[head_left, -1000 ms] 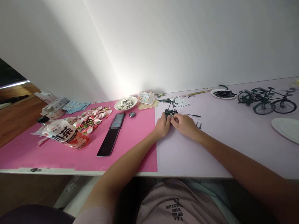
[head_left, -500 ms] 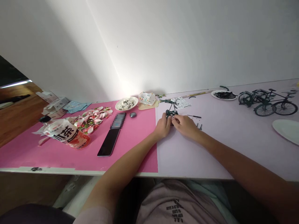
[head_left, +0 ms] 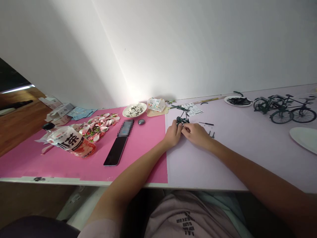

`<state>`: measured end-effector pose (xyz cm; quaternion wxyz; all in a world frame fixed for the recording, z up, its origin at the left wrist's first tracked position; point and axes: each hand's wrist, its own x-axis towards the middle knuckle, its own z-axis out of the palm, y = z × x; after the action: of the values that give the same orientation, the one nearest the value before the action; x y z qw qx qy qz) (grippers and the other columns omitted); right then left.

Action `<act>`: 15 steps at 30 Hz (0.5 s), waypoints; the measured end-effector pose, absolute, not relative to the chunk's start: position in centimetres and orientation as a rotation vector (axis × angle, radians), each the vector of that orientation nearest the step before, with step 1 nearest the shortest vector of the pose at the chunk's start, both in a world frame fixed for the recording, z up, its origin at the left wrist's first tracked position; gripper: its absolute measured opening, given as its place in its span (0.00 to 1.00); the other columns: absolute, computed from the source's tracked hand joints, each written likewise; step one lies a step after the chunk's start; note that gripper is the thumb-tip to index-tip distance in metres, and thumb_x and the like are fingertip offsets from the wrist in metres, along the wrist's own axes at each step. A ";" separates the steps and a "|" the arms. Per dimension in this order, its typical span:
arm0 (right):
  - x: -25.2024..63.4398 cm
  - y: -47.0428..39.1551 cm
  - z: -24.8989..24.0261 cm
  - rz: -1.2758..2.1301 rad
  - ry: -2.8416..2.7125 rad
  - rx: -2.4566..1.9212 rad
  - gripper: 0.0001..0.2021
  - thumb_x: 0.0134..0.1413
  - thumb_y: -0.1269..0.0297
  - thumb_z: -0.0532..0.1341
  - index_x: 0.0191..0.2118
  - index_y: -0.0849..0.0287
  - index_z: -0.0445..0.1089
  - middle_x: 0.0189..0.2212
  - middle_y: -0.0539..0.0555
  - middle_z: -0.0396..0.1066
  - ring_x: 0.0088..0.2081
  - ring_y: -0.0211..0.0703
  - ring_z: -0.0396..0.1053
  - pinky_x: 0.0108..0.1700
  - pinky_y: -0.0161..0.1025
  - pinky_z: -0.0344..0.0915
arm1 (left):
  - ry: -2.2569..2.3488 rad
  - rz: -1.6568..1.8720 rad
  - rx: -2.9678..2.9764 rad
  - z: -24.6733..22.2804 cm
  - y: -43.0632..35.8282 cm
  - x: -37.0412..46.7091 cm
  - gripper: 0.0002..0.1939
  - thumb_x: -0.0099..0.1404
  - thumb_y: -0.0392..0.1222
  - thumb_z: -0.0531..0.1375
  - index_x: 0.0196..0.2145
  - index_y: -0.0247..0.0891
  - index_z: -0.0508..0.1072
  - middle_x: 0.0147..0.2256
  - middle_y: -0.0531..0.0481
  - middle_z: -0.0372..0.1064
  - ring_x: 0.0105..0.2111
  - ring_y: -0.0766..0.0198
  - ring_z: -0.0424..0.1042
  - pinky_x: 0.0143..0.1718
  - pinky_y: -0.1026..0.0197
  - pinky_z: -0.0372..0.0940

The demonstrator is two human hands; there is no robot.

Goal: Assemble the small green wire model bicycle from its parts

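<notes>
Between my two hands is a small dark green model bicycle frame [head_left: 182, 119], held low over the pale lilac part of the table. My left hand [head_left: 173, 134] is closed on its left side. My right hand [head_left: 195, 133] pinches at its near end, fingertips against those of the left; the exact spot they grip is hidden. Right of my right hand lie a thin black screwdriver [head_left: 206, 124] and a small dark forked part [head_left: 212, 134]. A printed sheet [head_left: 194, 109] lies just behind the bicycle frame.
Finished-looking model bicycles [head_left: 284, 109] stand at the right, near a white plate [head_left: 304, 138]. A plate of black parts [head_left: 238, 100] sits at the back. On the pink side are a phone [head_left: 116, 150], a drink bottle [head_left: 71, 142], a plate of small bits [head_left: 134, 110] and a heap of peelings [head_left: 99, 127].
My fingers have shifted very slightly at the near end of the model bicycle frame. Both hands stay in the same place, and the other things have not moved.
</notes>
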<state>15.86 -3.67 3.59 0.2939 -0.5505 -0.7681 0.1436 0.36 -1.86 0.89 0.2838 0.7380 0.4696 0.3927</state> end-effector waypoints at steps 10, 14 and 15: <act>15.6 -3.9 3.9 0.360 -2.008 -1.552 0.13 0.61 0.57 0.56 0.26 0.54 0.60 0.23 0.51 0.70 0.25 0.41 0.61 0.30 0.38 0.51 | 1.256 1.055 1.984 0.9 -1.8 0.3 0.10 0.78 0.49 0.47 0.39 0.44 0.56 0.27 0.53 0.65 0.28 0.57 0.69 0.33 0.59 0.57; 15.6 -3.7 3.8 0.335 -1.965 -1.568 0.12 0.60 0.57 0.56 0.27 0.54 0.61 0.24 0.51 0.71 0.26 0.42 0.62 0.31 0.38 0.51 | 1.253 1.055 1.973 0.8 -1.8 0.3 0.10 0.78 0.50 0.46 0.40 0.44 0.57 0.29 0.52 0.68 0.30 0.57 0.71 0.34 0.59 0.59; 15.6 -3.7 3.7 0.336 -1.977 -1.558 0.12 0.61 0.57 0.56 0.27 0.54 0.61 0.24 0.50 0.70 0.26 0.42 0.62 0.31 0.38 0.51 | 1.251 1.052 1.972 0.8 -1.8 0.3 0.10 0.78 0.50 0.46 0.40 0.44 0.57 0.29 0.51 0.68 0.30 0.57 0.71 0.34 0.59 0.59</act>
<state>15.65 -3.66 3.74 0.2964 -0.5859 -0.7436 0.1264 0.32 -1.80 0.77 0.2860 0.7379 0.4679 0.3936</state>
